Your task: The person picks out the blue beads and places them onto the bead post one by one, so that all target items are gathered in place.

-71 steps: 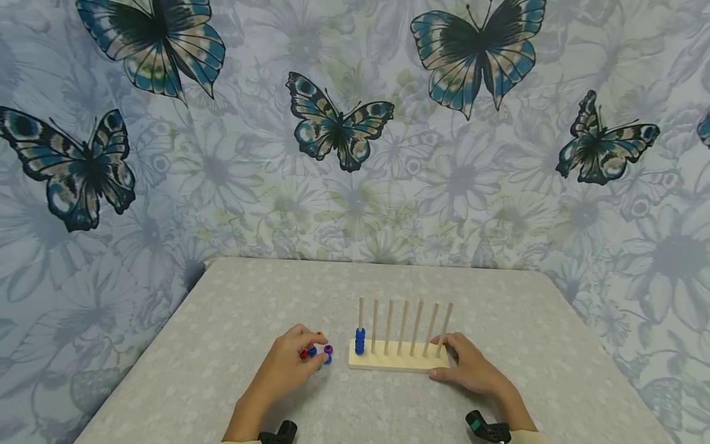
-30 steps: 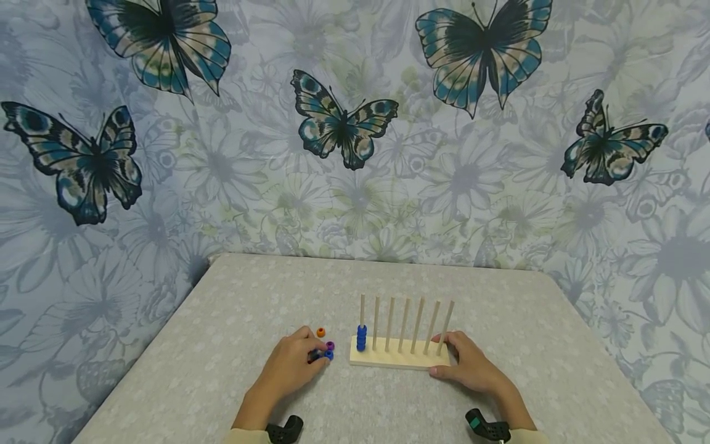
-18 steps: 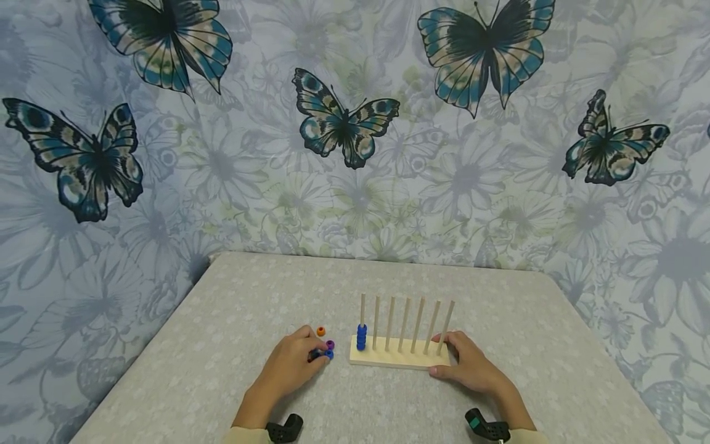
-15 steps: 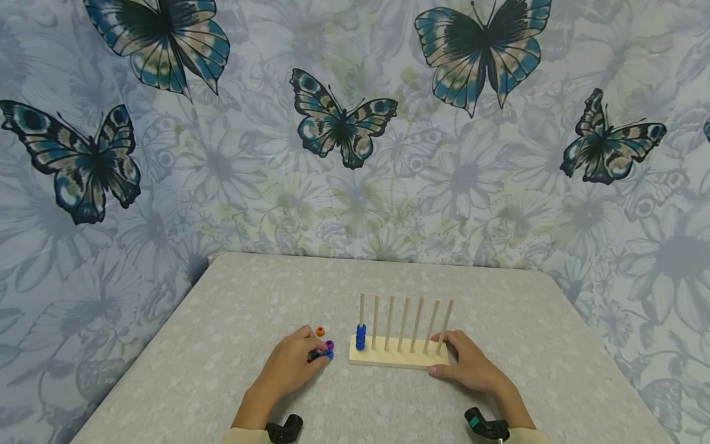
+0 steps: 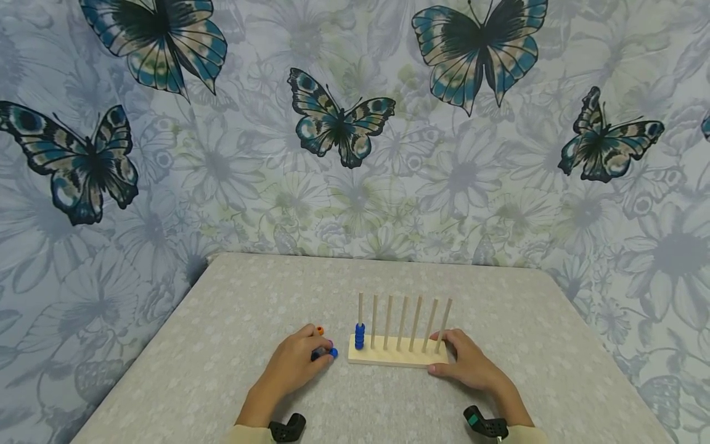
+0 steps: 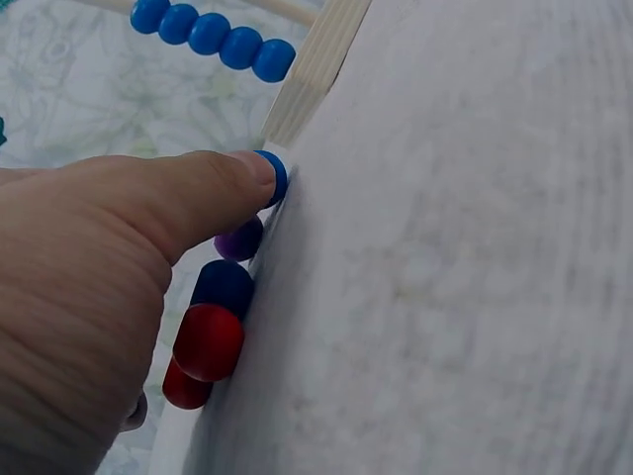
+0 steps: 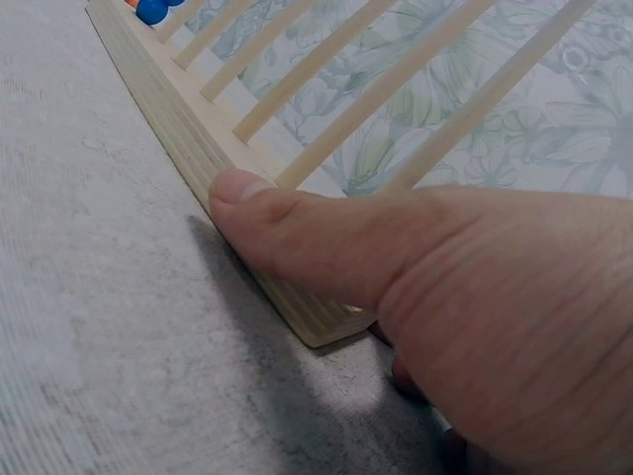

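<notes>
My right hand (image 5: 470, 365) grips the wooden peg rack (image 5: 388, 357). Left of it, my left hand (image 5: 294, 364) pinches a round blue bead (image 5: 334, 352).

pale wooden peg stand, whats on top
Seven thin wooden pegs; in the head view, the leftmost carries five round blue beads, the other six none. The right hand covers part of the pale wooden base at its right end; that bit is hidden.
</notes>
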Demonstrator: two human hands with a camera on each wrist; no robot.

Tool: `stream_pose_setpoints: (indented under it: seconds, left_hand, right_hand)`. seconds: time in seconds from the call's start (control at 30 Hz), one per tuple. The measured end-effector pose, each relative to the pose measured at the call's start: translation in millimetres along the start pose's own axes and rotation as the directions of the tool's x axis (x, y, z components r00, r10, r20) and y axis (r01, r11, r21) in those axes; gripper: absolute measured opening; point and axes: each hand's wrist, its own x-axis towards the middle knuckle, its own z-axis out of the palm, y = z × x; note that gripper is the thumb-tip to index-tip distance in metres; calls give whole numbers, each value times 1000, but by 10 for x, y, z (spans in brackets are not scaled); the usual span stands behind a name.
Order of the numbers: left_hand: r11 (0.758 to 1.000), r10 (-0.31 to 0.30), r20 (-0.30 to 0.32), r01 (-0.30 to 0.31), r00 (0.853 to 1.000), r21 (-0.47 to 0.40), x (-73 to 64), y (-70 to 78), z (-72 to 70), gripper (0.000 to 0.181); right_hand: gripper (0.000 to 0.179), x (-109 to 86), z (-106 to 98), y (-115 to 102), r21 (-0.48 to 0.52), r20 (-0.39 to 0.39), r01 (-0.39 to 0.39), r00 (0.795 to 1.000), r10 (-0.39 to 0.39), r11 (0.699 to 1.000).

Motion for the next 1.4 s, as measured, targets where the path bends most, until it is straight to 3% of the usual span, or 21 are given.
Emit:
stream_pose_setpoints:
  seconds: [0.37,0.77,1.1,1.4]
  left_hand:
    - [999,44,-11,-44,999,-4,34,20,16,18]
    - [999,40,8,-40,999,21,49,52,-9,19]
    - [997,59,-90,-63,994,-46,57,59,7,15]
    - [995,-4,-150,-12,989,-102,85,157,-86,16]
  right_hand:
    - [62,-21,16,-24,21,-1,-15,1000,15,1000]
    - [61,-34,29,-29,23,1,-15,1000,15,1000]
    - [62,-52,-34,-80,10,0,7,1000,-7,1000]
    - [63,-32,-37,-63,13,3,5,1000,-5,1000]
